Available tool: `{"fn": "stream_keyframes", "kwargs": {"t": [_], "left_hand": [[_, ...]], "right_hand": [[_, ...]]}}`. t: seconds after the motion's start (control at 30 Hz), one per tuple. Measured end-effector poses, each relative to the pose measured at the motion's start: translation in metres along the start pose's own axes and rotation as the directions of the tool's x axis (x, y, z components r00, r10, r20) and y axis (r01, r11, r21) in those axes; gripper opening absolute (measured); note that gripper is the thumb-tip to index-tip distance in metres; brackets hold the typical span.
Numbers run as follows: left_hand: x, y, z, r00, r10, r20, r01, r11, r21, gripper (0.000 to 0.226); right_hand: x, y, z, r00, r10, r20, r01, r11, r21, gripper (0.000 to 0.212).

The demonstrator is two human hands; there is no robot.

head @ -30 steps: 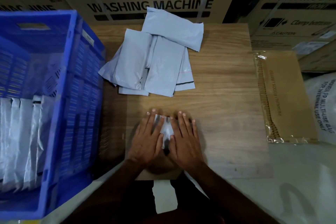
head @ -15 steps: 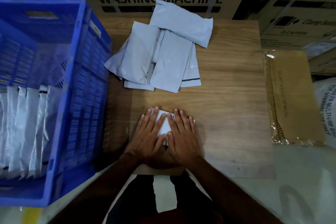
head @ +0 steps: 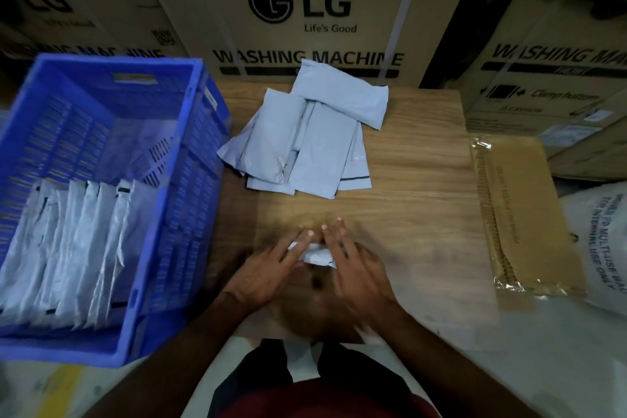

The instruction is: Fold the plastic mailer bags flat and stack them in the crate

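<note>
A small folded grey mailer bag [head: 315, 254] lies on the wooden table [head: 414, 214] close to its front edge. My left hand [head: 271, 270] rests on its left part with straight fingers. My right hand [head: 358, 268] covers its right part, fingers also straight; both hands are motion-blurred. Only a strip of the bag shows between them. A loose pile of unfolded grey mailer bags [head: 305, 142] lies at the back of the table. The blue plastic crate [head: 191, 214] stands to the left, with several folded bags [head: 68, 248] upright in a row in its near half.
Large LG washing machine cartons [head: 305, 10] close off the back. A plastic-wrapped pack of brown envelopes [head: 522, 214] lies to the right of the table, and a white woven sack [head: 604, 248] beyond it. Bare wood shows between the pile and my hands.
Both hands have slid slightly towards me on the bag, and it looks more bunched between them. The view has tilted upward. Pile and crate have not moved.
</note>
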State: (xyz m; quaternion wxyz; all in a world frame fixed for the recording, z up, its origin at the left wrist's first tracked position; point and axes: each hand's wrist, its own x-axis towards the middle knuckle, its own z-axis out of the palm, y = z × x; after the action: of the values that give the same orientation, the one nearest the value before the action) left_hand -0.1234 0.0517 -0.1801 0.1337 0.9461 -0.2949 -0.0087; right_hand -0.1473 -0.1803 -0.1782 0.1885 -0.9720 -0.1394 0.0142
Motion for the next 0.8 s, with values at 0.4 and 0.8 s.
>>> {"fn": "stream_keyframes", "kwargs": {"t": [0.4, 0.8], "left_hand": [[0.004, 0.009, 0.032, 0.927, -0.376, 0.014, 0.375, 0.919, -0.121, 0.055], [0.010, 0.011, 0.068, 0.940, -0.341, 0.021, 0.341, 0.932, -0.124, 0.065]], "right_hand": [[0.012, 0.003, 0.021, 1.000, 0.012, 0.006, -0.012, 1.000, 0.012, 0.067], [0.028, 0.017, 0.067, 0.986, -0.119, 0.113, 0.126, 0.990, -0.058, 0.069]]}}
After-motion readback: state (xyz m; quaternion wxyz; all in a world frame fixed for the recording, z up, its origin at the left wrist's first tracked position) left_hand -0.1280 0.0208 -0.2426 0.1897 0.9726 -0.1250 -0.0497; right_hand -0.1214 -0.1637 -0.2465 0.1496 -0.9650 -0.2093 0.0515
